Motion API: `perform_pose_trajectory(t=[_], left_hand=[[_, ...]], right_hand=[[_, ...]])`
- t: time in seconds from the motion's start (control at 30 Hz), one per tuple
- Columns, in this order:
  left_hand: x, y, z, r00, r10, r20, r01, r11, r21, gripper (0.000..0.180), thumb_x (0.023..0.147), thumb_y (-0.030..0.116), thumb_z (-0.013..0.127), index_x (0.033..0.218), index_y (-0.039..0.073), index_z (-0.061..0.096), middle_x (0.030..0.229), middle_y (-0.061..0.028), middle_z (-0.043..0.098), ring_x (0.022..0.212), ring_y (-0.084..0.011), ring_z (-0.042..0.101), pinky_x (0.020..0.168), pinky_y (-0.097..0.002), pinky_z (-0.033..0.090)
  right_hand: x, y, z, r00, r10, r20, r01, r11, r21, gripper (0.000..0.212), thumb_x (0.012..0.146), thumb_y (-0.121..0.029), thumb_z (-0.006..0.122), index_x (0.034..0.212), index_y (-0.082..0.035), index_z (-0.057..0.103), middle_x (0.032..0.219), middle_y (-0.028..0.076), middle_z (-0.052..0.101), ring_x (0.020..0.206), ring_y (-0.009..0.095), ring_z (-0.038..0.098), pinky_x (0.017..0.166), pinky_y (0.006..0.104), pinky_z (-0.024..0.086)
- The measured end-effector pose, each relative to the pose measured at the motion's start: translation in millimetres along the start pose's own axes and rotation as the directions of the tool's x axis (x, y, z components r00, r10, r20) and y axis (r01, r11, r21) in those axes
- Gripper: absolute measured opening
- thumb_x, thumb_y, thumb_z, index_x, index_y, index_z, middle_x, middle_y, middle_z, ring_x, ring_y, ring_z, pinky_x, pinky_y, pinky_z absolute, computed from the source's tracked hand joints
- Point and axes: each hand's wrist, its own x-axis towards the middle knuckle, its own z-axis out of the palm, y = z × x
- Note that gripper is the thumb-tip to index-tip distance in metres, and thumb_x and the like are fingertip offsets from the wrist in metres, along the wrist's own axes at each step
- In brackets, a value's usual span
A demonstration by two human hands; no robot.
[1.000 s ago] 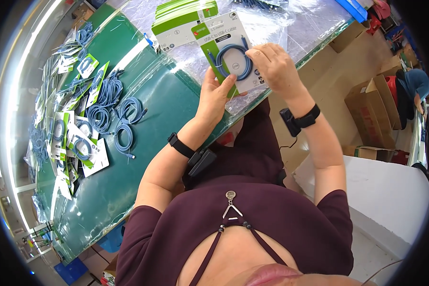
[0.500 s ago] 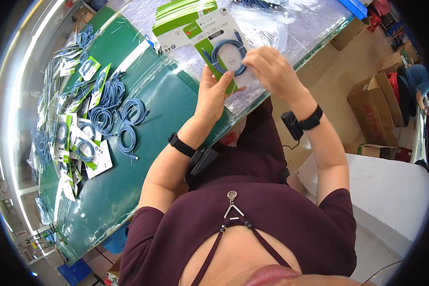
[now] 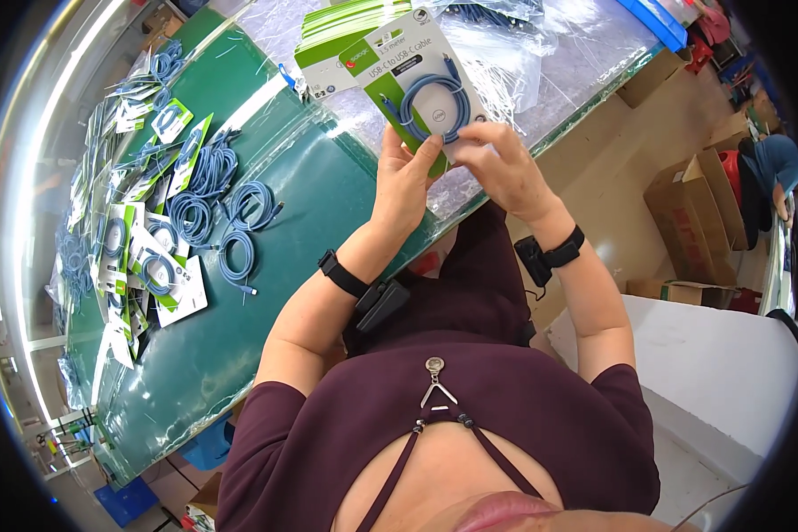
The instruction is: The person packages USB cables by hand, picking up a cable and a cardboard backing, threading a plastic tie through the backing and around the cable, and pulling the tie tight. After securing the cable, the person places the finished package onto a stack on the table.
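We've got the packaged cable (image 3: 421, 93) up in both hands, lifted just above the near edge of the desk (image 3: 266, 266) — that keeps it clear of the plastic sheeting (image 3: 559, 53) and close enough to look over. Our left hand (image 3: 403, 182) is curled around the lower left side of the card, thumb pressed on the front and fingers tucked behind, so it carries the weight. Our right hand (image 3: 505, 168) pinches the bottom right corner between thumb and fingertips, half closed, likely steadying or working the bottom flap of the pack. The card faces up towards us, its printed side showing, with the blue coil lying flat in the middle of it. Its long axis runs away from us, from the bottom end in our fingers to the green header end tilted up and a little left, towards the far edge of the desk. Right behind it lies a stack of cards (image 3: 346, 35) of the same green and white kind, near the far edge. Over on the left half of the desk we see loose blue cables (image 3: 230, 213) coiled on the green mat, and beyond them, along the left edge, a long row of finished packs (image 3: 142, 257) overlapping one another — sorted piles within arm's reach, it seems. Cardboard boxes (image 3: 692, 222) sit on the floor to our right, well apart from the desk.
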Motion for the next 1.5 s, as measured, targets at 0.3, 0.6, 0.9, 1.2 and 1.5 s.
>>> perform_pose_trajectory(t=[0.3, 0.6, 0.9, 1.2, 1.5], left_hand=[[-1.4, 6.8, 3.6, 1.0, -0.01, 0.016, 0.01, 0.999, 0.033, 0.042, 0.094, 0.001, 0.054, 0.131, 0.01, 0.037, 0.118, -0.0082, 0.057, 0.101, -0.018, 0.061, 0.083, -0.0318, 0.054], [-5.2, -25.1, -12.6, 0.905, 0.359, 0.227, -0.422, 0.7, 0.576, 0.045, 0.092, -0.004, 0.053, 0.131, 0.002, 0.032, 0.118, -0.011, 0.053, 0.102, -0.0193, 0.058, 0.084, -0.0292, 0.051], [-5.6, -18.4, -6.6, 0.97, 0.199, 0.142, -0.237, 0.912, 0.335, 0.043, 0.092, -0.004, 0.05, 0.13, 0.002, 0.028, 0.122, -0.014, 0.048, 0.109, -0.0209, 0.056, 0.087, -0.0352, 0.055], [-0.2, 4.6, 0.9, 0.999, 0.032, 0.013, -0.034, 0.992, 0.12, 0.038, 0.094, -0.001, 0.049, 0.127, 0.003, 0.032, 0.12, -0.0116, 0.051, 0.107, -0.0192, 0.057, 0.084, -0.0328, 0.055], [-2.3, -2.5, -6.8, 0.956, 0.28, 0.089, -0.292, 0.861, 0.417, 0.037, 0.091, 0.001, 0.058, 0.123, 0.004, 0.04, 0.113, -0.0098, 0.056, 0.1, -0.0221, 0.06, 0.079, -0.0303, 0.051]], right_hand=[[6.8, -8.6, 4.7, 0.914, 0.267, -0.306, -0.281, 0.96, -0.001, 0.034, 0.078, -0.003, 0.068, 0.109, -0.003, 0.053, 0.102, 0.006, 0.057, 0.096, 0.023, 0.057, 0.082, 0.0354, 0.047], [7.4, -15.5, 31.4, 0.554, 0.804, 0.215, -0.657, 0.264, 0.706, 0.032, 0.082, 0.001, 0.056, 0.112, 0.0, 0.047, 0.092, 0.005, 0.055, 0.086, 0.011, 0.055, 0.072, 0.0271, 0.047], [-0.8, -7.4, 31.9, 0.597, 0.77, 0.225, -0.699, 0.362, 0.617, 0.028, 0.082, 0.002, 0.054, 0.109, 0.001, 0.047, 0.097, 0.007, 0.054, 0.083, 0.013, 0.056, 0.069, 0.0271, 0.05], [-3.2, -20.3, 13.1, 0.893, 0.347, -0.286, -0.339, 0.938, 0.077, 0.036, 0.079, 0.001, 0.065, 0.112, -0.003, 0.053, 0.1, 0.006, 0.056, 0.086, 0.021, 0.059, 0.076, 0.0326, 0.049], [-12.6, -17.0, 13.5, 0.992, 0.06, -0.114, -0.056, 0.998, 0.042, 0.027, 0.071, 0.002, 0.065, 0.095, -0.009, 0.064, 0.099, 0.007, 0.061, 0.092, 0.027, 0.059, 0.077, 0.0391, 0.047]])
